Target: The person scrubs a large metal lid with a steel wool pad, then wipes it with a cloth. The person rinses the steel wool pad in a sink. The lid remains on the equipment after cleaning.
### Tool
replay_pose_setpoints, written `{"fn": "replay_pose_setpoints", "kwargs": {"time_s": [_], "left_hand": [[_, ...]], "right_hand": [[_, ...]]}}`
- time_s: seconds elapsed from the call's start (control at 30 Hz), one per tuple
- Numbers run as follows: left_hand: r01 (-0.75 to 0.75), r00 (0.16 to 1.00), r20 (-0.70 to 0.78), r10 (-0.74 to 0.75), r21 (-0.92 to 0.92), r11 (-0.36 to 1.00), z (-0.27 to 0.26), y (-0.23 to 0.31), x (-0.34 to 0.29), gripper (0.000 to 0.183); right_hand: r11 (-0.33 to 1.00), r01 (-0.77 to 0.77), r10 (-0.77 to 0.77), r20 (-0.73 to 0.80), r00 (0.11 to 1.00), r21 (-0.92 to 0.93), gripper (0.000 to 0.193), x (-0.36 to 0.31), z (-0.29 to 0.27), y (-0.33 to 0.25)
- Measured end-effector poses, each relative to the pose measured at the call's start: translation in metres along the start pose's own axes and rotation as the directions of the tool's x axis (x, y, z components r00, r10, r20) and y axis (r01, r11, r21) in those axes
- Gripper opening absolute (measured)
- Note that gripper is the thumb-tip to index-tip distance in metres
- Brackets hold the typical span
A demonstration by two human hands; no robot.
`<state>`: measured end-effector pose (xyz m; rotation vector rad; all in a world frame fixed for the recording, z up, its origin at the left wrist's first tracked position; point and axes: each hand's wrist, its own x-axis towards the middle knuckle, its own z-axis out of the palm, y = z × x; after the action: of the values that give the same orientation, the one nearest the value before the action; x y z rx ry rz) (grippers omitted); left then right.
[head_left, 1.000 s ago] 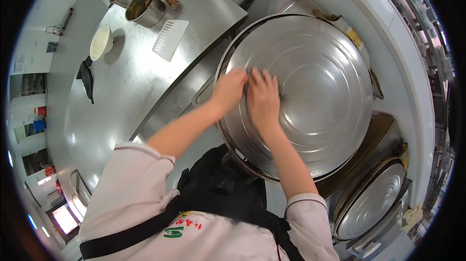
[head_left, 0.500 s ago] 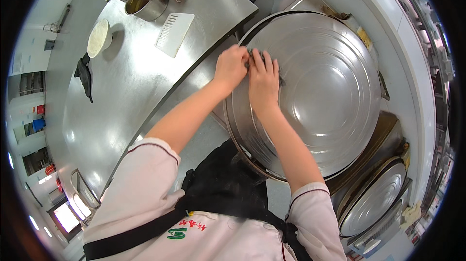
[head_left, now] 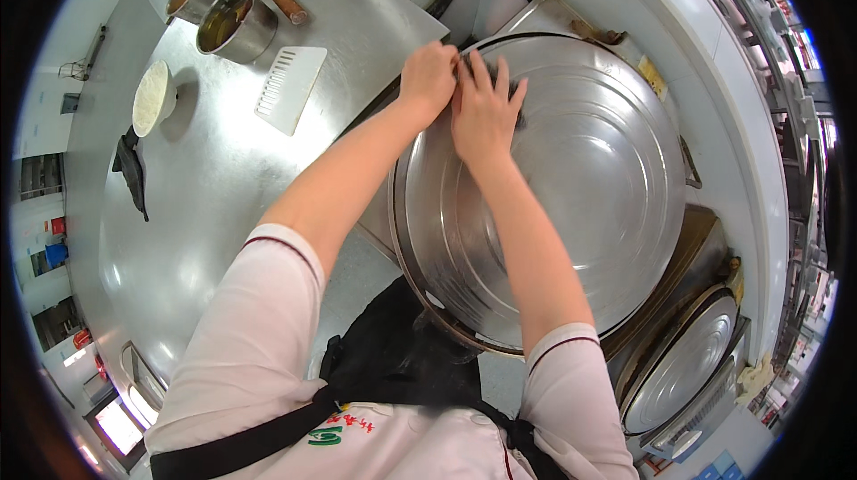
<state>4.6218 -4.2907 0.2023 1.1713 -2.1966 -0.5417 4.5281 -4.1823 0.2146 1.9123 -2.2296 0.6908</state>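
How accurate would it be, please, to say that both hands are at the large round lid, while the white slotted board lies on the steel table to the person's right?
Only the side is wrong: the head view shows the white slotted board on the steel table to the person's left. The left hand and right hand are at the large round lid.
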Motion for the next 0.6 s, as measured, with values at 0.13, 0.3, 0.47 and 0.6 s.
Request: {"fn": "replay_pose_setpoints", "kwargs": {"time_s": [0.13, 0.3, 0.47, 0.6], "left_hand": [[0.014, 1.000, 0.027, -0.013, -0.014, 1.000, 0.000, -0.001, -0.029, 0.014], [-0.078, 0.982, 0.168, 0.080, -0.016, 0.997, -0.064, 0.012, -0.144, 0.010], [0.061, 0.911, 0.413, -0.001, -0.132, 0.989, -0.096, 0.076, -0.258, 0.002], [0.025, 0.867, 0.488, 0.098, -0.239, 0.971, -0.076, 0.112, -0.293, 0.006]], "right_hand": [[1.000, -0.003, 0.001, 0.078, 0.997, 0.030, 0.047, -0.018, -0.002, 0.002], [0.973, 0.000, -0.044, 0.186, 0.982, 0.229, 0.043, -0.107, -0.042, -0.044], [0.933, -0.052, -0.061, 0.299, 0.952, 0.356, 0.030, -0.232, -0.109, -0.038], [0.921, -0.008, -0.170, 0.419, 0.892, 0.390, 0.029, -0.287, -0.147, 0.003]]}}
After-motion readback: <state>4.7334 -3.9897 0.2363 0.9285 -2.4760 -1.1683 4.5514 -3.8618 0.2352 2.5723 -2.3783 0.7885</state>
